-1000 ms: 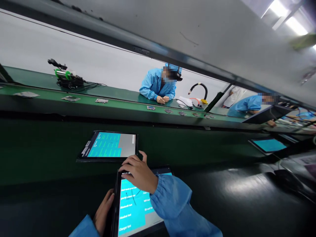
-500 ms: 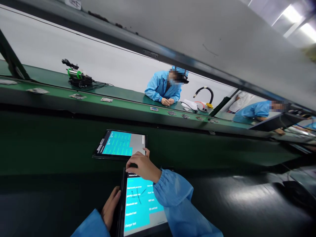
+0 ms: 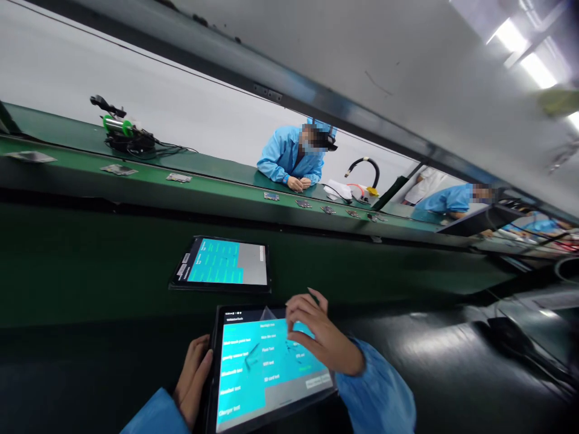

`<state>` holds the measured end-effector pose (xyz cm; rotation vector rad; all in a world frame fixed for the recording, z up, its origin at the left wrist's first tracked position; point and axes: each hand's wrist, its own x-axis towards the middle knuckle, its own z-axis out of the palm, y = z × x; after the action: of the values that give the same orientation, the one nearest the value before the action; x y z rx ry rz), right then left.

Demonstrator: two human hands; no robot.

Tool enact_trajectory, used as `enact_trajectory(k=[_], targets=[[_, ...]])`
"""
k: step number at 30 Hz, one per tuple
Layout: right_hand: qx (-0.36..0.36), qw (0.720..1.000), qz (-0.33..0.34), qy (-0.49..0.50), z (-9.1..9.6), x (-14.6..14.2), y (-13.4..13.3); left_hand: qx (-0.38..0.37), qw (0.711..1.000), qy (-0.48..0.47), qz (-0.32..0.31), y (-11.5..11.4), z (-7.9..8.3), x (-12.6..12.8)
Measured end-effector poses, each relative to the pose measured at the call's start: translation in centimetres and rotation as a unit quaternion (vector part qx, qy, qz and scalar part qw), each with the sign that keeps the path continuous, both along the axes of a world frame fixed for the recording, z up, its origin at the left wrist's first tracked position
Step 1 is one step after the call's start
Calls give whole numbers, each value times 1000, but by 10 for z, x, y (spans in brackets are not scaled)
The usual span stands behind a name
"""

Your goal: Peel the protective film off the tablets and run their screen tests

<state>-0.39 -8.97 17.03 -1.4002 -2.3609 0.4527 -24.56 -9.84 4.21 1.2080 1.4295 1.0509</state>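
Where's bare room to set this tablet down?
Dark bench right of the right hand looks bare up to the cables. Green surface left of the second tablet is bare. The conveyor belt carries boards.

Cyan-and-grey tablet (image 3: 266, 367) screen, blue sleeve (image 3: 380, 395), green conveyor (image 3: 136, 193).

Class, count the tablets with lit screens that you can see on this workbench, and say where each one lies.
2. One tablet lies nearest, with the left hand on its left edge and the right hand over its screen. The second tablet lies just beyond it. Others may be hidden farther right.
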Motion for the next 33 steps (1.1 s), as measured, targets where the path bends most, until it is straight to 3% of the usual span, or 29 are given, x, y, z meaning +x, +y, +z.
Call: enact_trajectory(k=[5,7,9,11,14,16,21,26,33], targets=[[17,994,-97,36,-9,59,-70,51,994,93,30,-2,9,-1],[23,990,-129,58,-16,70,-87,119,977,176,11,0,18,-1],[19,985,-147,85,-22,73,-94,232,926,293,-41,3,27,3],[10,981,-159,112,-25,72,-93,338,849,396,-90,9,32,10],[6,976,-169,139,-26,71,-88,424,766,471,-111,19,28,21],[3,973,-175,149,-27,71,-88,455,734,492,-112,24,23,25],[-9,966,-192,175,-33,74,-92,442,732,508,-107,26,18,23],[-14,959,-208,190,-39,76,-93,402,763,493,-115,18,26,20],[-26,953,-217,209,-42,75,-93,415,770,475,-97,7,34,4]])
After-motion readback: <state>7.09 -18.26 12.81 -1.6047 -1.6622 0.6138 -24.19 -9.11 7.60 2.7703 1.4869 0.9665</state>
